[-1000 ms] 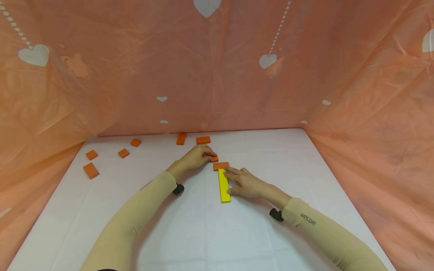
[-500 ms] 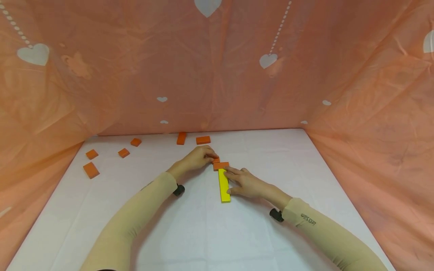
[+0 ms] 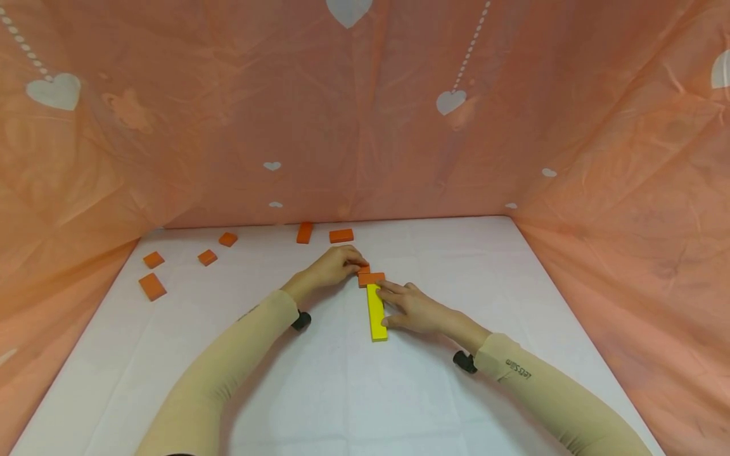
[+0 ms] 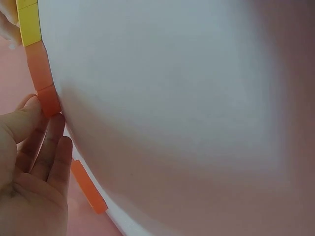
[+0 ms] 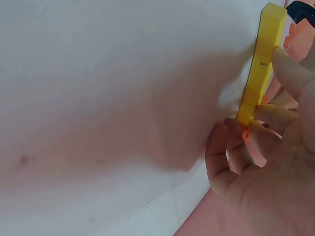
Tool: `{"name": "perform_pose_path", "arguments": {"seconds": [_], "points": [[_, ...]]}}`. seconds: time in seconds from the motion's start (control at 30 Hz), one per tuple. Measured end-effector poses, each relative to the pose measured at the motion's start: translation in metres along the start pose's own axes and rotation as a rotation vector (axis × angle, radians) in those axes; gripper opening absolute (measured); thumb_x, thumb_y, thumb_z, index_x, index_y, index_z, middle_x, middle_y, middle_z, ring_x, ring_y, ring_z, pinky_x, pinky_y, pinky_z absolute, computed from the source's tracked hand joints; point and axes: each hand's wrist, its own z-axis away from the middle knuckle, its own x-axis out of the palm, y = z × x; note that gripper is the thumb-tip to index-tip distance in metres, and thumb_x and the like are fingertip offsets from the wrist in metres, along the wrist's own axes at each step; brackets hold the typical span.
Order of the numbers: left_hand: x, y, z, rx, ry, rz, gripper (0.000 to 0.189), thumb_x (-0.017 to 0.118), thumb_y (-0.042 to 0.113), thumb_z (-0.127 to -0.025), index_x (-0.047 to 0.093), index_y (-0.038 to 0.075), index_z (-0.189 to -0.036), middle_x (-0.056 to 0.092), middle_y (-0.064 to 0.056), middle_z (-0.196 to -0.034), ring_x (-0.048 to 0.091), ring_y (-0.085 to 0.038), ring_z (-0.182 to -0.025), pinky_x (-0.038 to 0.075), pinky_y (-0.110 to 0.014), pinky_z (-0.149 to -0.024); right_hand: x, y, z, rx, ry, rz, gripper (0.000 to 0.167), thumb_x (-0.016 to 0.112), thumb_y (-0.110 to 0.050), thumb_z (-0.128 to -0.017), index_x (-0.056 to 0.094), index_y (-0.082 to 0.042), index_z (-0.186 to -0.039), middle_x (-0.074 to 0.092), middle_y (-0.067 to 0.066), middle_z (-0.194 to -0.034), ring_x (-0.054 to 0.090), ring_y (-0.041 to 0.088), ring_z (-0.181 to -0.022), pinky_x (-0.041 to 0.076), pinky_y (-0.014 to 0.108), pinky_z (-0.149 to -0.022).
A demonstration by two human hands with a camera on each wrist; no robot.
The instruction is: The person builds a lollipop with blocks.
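I see four orange blocks [image 3: 153, 287] around nine o'clock from the hands. The left hand [image 3: 332, 266] pinches a small block [image 3: 365, 269] touching a wider block [image 3: 372, 279], at twelve o'clock on the yellow strip [image 3: 376, 315]. The right hand [image 3: 419, 310], fingers loose, touches its three o'clock side.

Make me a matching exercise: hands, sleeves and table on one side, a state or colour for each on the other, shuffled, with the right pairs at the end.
Column one
1. Left hand
2. Right hand
3. Sleeves
4. Table

Column two
A. White
B. Touching the yellow strip
C. Beige
D. Holding a small orange block

Right pairs: 1-D, 2-B, 3-C, 4-A
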Motion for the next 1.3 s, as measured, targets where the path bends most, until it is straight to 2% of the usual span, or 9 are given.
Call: {"name": "perform_pose_path", "arguments": {"seconds": [0.23,0.63,0.83,1.1,1.3], "points": [[0.0008,-0.0001,-0.0001,-0.002,0.006,0.007,0.024,0.065,0.006,-0.102,0.076,0.006,-0.123,0.071,-0.008,-0.120,0.063,-0.025,-0.114,0.052,-0.039,-0.105,-0.0004,0.0000,-0.0002,0.021,-0.008,0.008,0.071,0.071,-0.034,-0.100,0.043,-0.004,-0.157,0.029,0.012,-0.170,0.047,0.033,-0.123,0.043,0.048,-0.107],[0.0020,0.0006,-0.0018,0.003,0.010,0.002,0.023,0.064,0.006,-0.103,0.076,0.005,-0.123,0.071,-0.009,-0.120,0.064,-0.026,-0.115,0.052,-0.039,-0.105,-0.0004,-0.0003,0.0007,-0.005,-0.001,-0.005,0.071,0.071,-0.033,-0.100,0.042,-0.003,-0.158,0.029,0.014,-0.169,0.047,0.037,-0.129,0.042,0.051,-0.110],[0.0013,0.0011,0.0000,-0.010,0.005,0.004,0.024,0.064,0.007,-0.103,0.076,0.006,-0.124,0.070,-0.008,-0.121,0.063,-0.025,-0.115,0.051,-0.039,-0.106,0.0000,0.0009,0.0001,-0.014,0.004,0.004,0.071,0.071,-0.033,-0.100,0.043,-0.001,-0.157,0.030,0.015,-0.168,0.048,0.035,-0.124,0.043,0.050,-0.107],[0.0009,-0.0003,-0.0006,-0.008,0.003,-0.002,0.024,0.066,0.009,-0.103,0.076,0.008,-0.124,0.070,-0.007,-0.121,0.063,-0.025,-0.116,0.051,-0.039,-0.106,0.0003,0.0009,0.0002,0.001,-0.006,-0.012,0.070,0.072,-0.032,-0.100,0.043,-0.002,-0.157,0.029,0.014,-0.169,0.047,0.035,-0.125,0.044,0.048,-0.106],[0.0011,-0.0020,-0.0012,-0.001,0.007,0.003,0.023,0.066,0.008,-0.102,0.076,0.008,-0.123,0.071,-0.006,-0.119,0.063,-0.024,-0.115,0.051,-0.038,-0.106,0.0001,0.0018,0.0001,-0.022,-0.007,0.001,0.070,0.071,-0.031,-0.101,0.043,0.001,-0.156,0.028,0.015,-0.169,0.045,0.037,-0.137,0.043,0.046,-0.104]]}}
